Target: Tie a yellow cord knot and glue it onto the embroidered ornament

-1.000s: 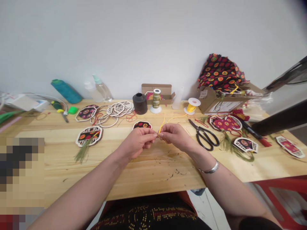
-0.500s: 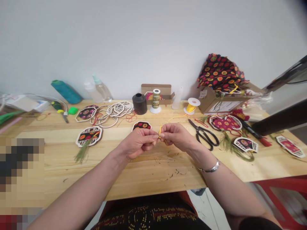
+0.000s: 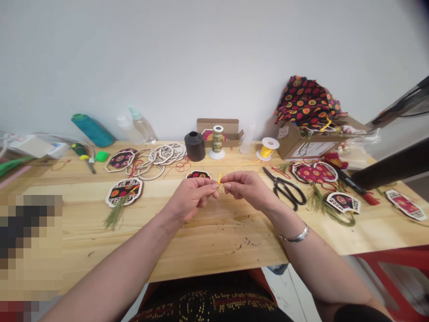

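Between my two hands a thin yellow cord (image 3: 220,180) is pinched, its short end sticking up. My left hand (image 3: 197,194) grips it between thumb and forefinger, the other fingers curled. My right hand (image 3: 246,188) pinches the same cord from the other side, fingertips close to the left ones. From there the cord runs back to a spool of yellow cord (image 3: 268,150). Just behind my left hand a black patterned ornament (image 3: 197,174) lies partly hidden. Black-handled scissors (image 3: 284,190) lie to the right of my right hand.
A tasselled ornament (image 3: 124,192) and several lattice frames (image 3: 167,153) lie left. Behind stand a black thread cone (image 3: 195,146) and a green thread spool (image 3: 217,142). At right are a cardboard box (image 3: 308,143) with patterned fabric (image 3: 306,103), more ornaments (image 3: 315,171) and a black pole (image 3: 395,163).
Both hands have shifted slightly; my right fingertips have moved a little left and up along the cord. The yellow cord's short end now stands a bit further left.
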The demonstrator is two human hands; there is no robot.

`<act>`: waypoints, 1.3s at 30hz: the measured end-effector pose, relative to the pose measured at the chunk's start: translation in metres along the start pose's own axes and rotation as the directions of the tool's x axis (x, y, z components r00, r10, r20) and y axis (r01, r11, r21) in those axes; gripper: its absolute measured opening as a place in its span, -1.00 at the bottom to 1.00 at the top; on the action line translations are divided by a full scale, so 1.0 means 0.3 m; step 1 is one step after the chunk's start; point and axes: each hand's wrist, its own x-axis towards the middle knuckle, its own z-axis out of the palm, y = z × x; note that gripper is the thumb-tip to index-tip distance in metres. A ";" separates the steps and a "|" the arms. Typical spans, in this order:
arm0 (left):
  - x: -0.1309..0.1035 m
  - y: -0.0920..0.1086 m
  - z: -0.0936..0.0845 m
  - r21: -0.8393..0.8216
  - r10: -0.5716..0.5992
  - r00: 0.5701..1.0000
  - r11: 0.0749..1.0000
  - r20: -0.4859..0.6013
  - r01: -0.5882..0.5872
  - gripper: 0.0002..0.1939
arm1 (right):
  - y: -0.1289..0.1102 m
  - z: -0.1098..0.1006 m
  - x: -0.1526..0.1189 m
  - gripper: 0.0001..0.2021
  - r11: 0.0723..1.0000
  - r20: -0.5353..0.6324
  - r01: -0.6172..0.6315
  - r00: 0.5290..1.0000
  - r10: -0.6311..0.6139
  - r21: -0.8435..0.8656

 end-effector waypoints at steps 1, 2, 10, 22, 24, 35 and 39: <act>0.002 -0.001 -0.001 0.000 0.012 1.000 1.000 -0.014 -0.012 -0.84 | -0.001 -0.003 0.000 -0.83 0.998 -0.017 0.005 1.000 -0.006 -0.059; 0.004 -0.002 -0.002 -0.002 0.022 0.999 1.000 -0.026 -0.022 -0.85 | -0.003 -0.006 -0.001 -0.84 0.993 -0.031 0.010 0.999 -0.014 -0.119; 0.010 -0.010 0.001 0.002 0.081 0.989 0.997 -0.126 -0.081 -0.81 | -0.024 0.029 -0.023 -0.82 0.894 -0.220 0.140 0.942 -0.252 -0.425; 0.005 -0.017 0.015 -0.173 0.013 0.991 0.984 -0.130 -0.036 -0.80 | 0.061 0.091 -0.052 -0.76 0.154 0.225 0.362 0.804 -0.551 -0.919; 0.004 -0.019 0.012 -0.192 0.004 0.994 0.981 -0.113 -0.026 -0.81 | 0.061 0.086 -0.051 -0.76 0.085 0.278 0.381 0.793 -0.542 -0.921; 0.003 -0.015 0.019 -0.089 0.071 0.982 0.992 -0.172 -0.087 -0.82 | 0.004 0.074 -0.037 -0.68 0.794 -0.174 0.250 0.898 -0.405 -0.554; -0.004 -0.014 0.030 -0.029 0.081 0.983 0.996 -0.165 -0.087 -0.84 | 0.011 0.075 -0.011 -0.69 0.996 -0.112 0.089 0.990 -0.090 -0.013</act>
